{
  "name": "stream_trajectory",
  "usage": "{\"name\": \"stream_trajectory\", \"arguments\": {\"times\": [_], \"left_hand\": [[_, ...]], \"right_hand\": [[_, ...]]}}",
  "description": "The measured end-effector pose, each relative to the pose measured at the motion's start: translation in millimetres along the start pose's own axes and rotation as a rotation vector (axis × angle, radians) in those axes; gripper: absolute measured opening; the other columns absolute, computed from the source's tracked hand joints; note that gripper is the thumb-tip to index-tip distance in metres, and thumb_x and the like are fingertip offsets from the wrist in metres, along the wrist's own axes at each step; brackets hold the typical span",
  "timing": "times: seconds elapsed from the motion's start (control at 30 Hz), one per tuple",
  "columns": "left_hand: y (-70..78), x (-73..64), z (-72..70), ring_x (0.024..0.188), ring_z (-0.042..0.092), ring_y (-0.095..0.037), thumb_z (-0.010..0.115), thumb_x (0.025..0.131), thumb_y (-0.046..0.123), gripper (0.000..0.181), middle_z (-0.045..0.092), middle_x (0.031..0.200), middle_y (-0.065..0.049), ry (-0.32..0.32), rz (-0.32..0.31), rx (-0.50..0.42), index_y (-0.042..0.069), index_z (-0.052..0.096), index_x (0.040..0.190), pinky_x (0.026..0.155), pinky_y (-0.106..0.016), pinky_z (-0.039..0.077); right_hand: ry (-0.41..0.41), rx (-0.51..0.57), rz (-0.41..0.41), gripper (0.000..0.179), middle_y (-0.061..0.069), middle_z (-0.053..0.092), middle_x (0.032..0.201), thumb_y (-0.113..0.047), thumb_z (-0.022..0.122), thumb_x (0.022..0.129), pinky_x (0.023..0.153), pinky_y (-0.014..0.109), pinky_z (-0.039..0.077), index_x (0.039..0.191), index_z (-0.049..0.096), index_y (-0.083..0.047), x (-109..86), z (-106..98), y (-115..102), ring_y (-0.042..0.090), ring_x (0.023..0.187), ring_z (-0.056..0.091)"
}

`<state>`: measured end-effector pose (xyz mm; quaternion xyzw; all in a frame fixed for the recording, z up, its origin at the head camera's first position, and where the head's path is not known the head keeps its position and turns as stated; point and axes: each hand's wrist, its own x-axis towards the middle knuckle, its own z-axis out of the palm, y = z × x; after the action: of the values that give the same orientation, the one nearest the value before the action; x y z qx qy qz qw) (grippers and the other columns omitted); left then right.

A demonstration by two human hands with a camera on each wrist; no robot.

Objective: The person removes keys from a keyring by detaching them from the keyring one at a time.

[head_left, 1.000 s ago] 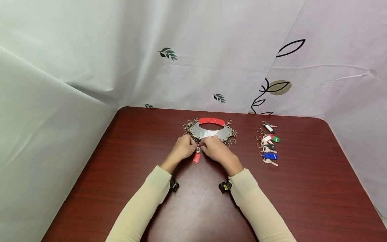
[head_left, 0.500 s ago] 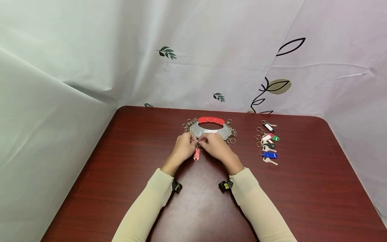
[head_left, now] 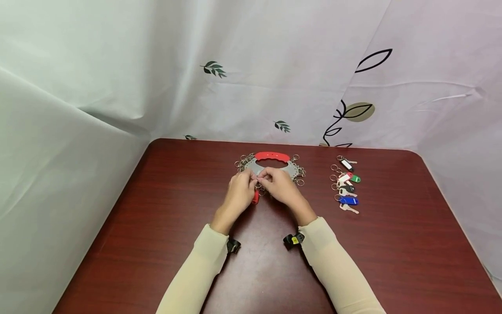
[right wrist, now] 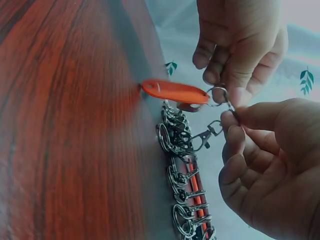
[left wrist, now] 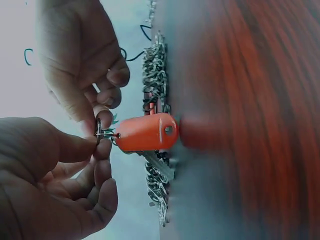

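Note:
My left hand [head_left: 238, 194] and right hand [head_left: 280, 186] meet in front of a silver plate with a red handle [head_left: 272, 156]. Thumb and fingers of both hands pinch a metal split ring [left wrist: 98, 131] from opposite sides. From it, on a smaller ring, hangs an orange-red key tag [left wrist: 147, 134]; part of a key [left wrist: 161, 166] shows behind the tag. In the right wrist view a small swivel clasp [right wrist: 202, 137] is near my right fingertips; whether it joins the pinched ring is hard to tell. Many clasps and rings [right wrist: 182, 185] line the plate's edge.
To the right on the dark red-brown table [head_left: 408, 244] lies a column of keys with tags, including a blue tag [head_left: 348, 200], a green tag [head_left: 355, 179] and a black tag [head_left: 347, 164]. A white curtain [head_left: 235, 100] hangs behind the table.
Both hands have moved slightly farther forward and up, toward the plate, still together at the ring. The red tag moved with them and is now partly covered by my left hand.

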<state>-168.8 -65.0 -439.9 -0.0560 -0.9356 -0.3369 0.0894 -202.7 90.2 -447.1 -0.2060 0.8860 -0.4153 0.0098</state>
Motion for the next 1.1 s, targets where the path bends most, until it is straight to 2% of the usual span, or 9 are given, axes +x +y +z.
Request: {"name": "stream_trajectory", "arguments": {"times": [0.2,0.4,0.7,1.1], "left_hand": [[-0.9,1.2,-2.3,0.071,0.067,-0.02,0.074,0.087,0.005,0.004,0.072,0.077,-0.006,0.042,-0.054,-0.146,0.005,0.07,0.088,0.07,-0.036,0.055],[-5.4,3.6,-0.2,0.066,0.065,-0.018,0.074,0.083,0.004,0.007,0.071,0.072,-0.005,0.035,-0.14,-0.223,0.009,0.069,0.082,0.066,-0.032,0.053],[-6.6,4.3,3.7,0.064,0.063,-0.018,0.075,0.08,0.005,0.007,0.07,0.069,-0.004,0.081,-0.162,-0.209,0.009,0.07,0.078,0.063,-0.032,0.05],[-6.8,4.0,6.3,0.065,0.064,-0.019,0.074,0.081,0.003,0.007,0.07,0.07,-0.005,0.108,-0.122,-0.19,0.008,0.07,0.078,0.064,-0.033,0.053]], "right_hand": [[0.015,0.062,0.046,0.009,0.006,0.073,0.083,-0.014,0.068,0.097,0.064,0.026,0.047,0.097,0.073,-0.007,-0.1,0.6,2.5,0.011,0.068,0.059],[0.007,0.124,0.083,0.01,0.005,0.072,0.08,-0.015,0.068,0.098,0.059,0.025,0.046,0.097,0.073,-0.007,-0.2,1.2,3.9,0.009,0.065,0.058],[0.006,0.172,0.098,0.008,0.008,0.075,0.082,-0.013,0.069,0.097,0.06,0.024,0.052,0.097,0.073,-0.006,0.2,3.5,5.8,0.011,0.068,0.067],[0.022,0.164,0.107,0.007,0.008,0.076,0.083,-0.013,0.07,0.097,0.061,0.025,0.052,0.098,0.073,-0.007,1.2,3.7,6.8,0.01,0.067,0.066]]}}
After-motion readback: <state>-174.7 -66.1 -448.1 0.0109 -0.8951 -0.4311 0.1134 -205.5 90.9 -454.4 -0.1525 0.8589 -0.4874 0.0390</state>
